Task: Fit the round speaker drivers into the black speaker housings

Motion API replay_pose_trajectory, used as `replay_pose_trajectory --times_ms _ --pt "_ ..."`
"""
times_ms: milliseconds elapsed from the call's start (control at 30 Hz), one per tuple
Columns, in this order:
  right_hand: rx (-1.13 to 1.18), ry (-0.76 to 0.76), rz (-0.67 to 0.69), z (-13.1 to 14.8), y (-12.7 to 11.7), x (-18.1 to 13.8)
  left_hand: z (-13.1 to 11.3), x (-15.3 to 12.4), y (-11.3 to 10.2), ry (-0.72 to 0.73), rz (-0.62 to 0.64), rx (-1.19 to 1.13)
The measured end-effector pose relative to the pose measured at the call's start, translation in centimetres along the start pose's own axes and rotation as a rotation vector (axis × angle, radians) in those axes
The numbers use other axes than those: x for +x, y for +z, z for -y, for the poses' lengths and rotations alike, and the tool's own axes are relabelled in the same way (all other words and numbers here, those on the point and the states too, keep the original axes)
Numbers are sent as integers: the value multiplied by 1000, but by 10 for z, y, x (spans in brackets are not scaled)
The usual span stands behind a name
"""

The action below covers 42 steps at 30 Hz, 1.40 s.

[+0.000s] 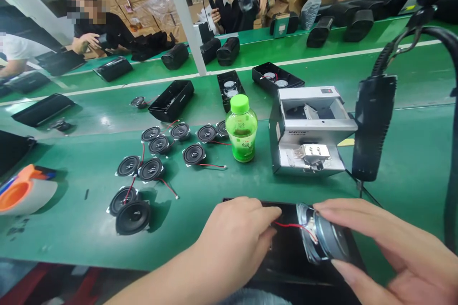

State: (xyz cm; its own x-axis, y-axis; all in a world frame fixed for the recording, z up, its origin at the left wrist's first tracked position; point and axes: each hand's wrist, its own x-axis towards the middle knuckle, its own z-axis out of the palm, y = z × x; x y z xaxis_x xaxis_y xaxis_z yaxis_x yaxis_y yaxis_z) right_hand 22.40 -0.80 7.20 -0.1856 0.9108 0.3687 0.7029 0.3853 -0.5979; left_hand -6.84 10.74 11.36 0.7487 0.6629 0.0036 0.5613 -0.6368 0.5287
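My right hand (397,252) is closed round a round speaker driver (324,240), held on edge with its magnet toward the hand, above a black speaker housing (286,248) at the near table edge. A red wire (291,225) runs from the driver toward my left hand (236,238). That hand rests on the housing with its fingers curled at the wire's end; whether it pinches the wire is unclear. Several loose speaker drivers (150,170) with red and black leads lie on the green table (200,200) to the left.
A green drink bottle (241,128) stands mid-table beside a grey metal machine (307,128). A black hanging tool (374,126) with its cable is at right. An orange-and-white tape dispenser (21,193) sits far left. Black housings lie on the belt; other people work across it.
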Motion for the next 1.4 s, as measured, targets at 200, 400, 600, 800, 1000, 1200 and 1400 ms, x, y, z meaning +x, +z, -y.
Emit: replay_pose_trajectory --times_ms 200,400,600,800,1000,1200,1400 --pt "-136 -104 25 3 -3 10 2 -2 4 13 -40 30" --pt "-83 -90 254 -5 0 11 8 -12 7 58 -111 61" --pt "-33 -4 231 -14 11 12 11 -17 6 119 -161 110" --pt "-80 -113 288 -23 13 12 14 -22 5 91 -163 77" --pt "-293 -360 421 -23 6 11 15 -22 -6 43 -38 96" --pt "-328 -399 399 -27 5 5 14 -22 -10 48 30 155" --pt "-325 -361 460 -24 5 10 13 -16 -13 74 85 156"
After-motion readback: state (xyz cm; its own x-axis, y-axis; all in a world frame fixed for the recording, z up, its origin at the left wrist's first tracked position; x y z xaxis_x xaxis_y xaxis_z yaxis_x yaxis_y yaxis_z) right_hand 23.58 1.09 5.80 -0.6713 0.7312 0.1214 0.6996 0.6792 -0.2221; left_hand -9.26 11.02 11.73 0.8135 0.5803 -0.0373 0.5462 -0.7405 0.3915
